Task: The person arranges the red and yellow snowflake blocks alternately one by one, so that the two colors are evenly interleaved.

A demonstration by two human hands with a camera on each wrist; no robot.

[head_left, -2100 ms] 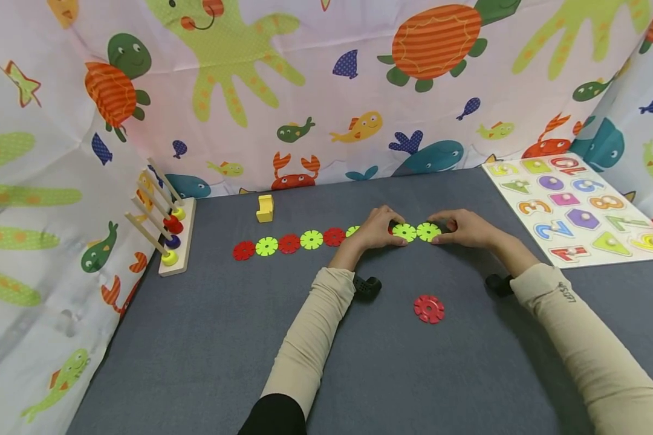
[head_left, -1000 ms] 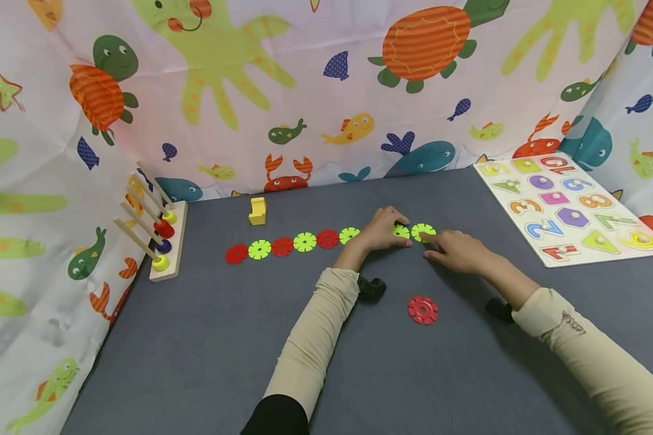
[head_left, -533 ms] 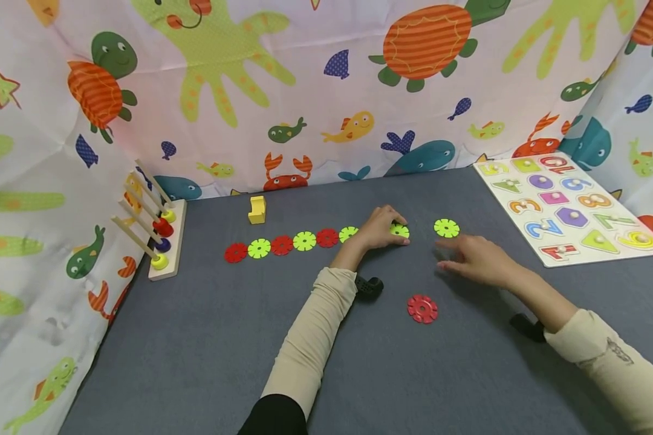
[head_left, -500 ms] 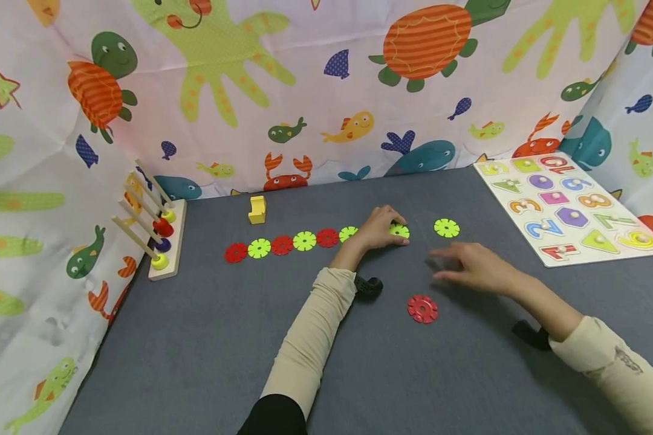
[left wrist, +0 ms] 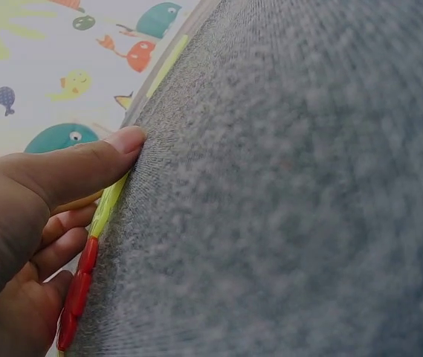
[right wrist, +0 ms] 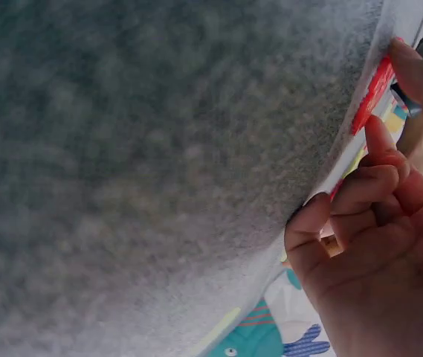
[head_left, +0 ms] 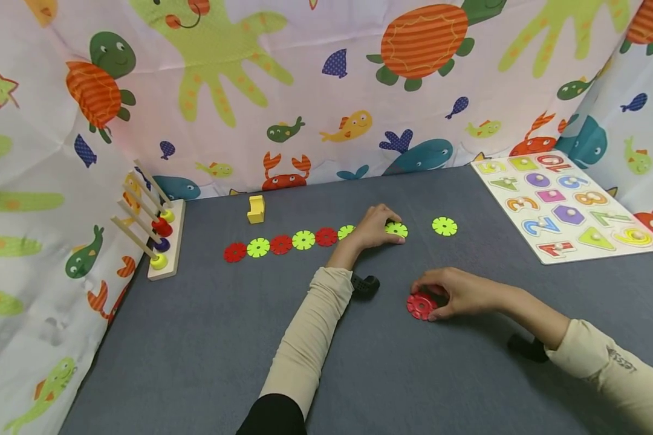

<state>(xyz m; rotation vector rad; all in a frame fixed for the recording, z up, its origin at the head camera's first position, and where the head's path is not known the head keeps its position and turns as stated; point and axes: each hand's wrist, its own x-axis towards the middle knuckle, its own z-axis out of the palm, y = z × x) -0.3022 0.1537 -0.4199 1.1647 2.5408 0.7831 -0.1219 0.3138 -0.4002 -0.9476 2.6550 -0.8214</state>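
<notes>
A row of red and yellow-green notched interlocking discs (head_left: pixel 303 240) runs across the grey table. At its right end my left hand (head_left: pixel 371 228) holds a yellow-green disc (head_left: pixel 396 229) between thumb and fingers, covering part of the row. In the left wrist view the thumb lies along that disc's edge, with red disc edges (left wrist: pixel 79 291) beside the fingers. My right hand (head_left: pixel 462 294) pinches a loose red disc (head_left: pixel 421 306), lying nearer the front, between thumb and fingertips. In the right wrist view this red disc (right wrist: pixel 373 95) appears edge-on. Another yellow-green disc (head_left: pixel 444 226) lies apart, right of the row.
A wooden peg stand (head_left: pixel 170 241) with coloured beads stands at the left. Behind the row sits a small yellow block (head_left: pixel 256 209). A number-and-shape puzzle board (head_left: pixel 568 208) lies at the back right. Patterned cloth (head_left: pixel 326 90) hangs along the back and sides.
The last yellow-green disc has shifted right, away from the left hand's disc. My right hand has left it, come nearer the front and taken hold of the red disc. The left hand stays put.
</notes>
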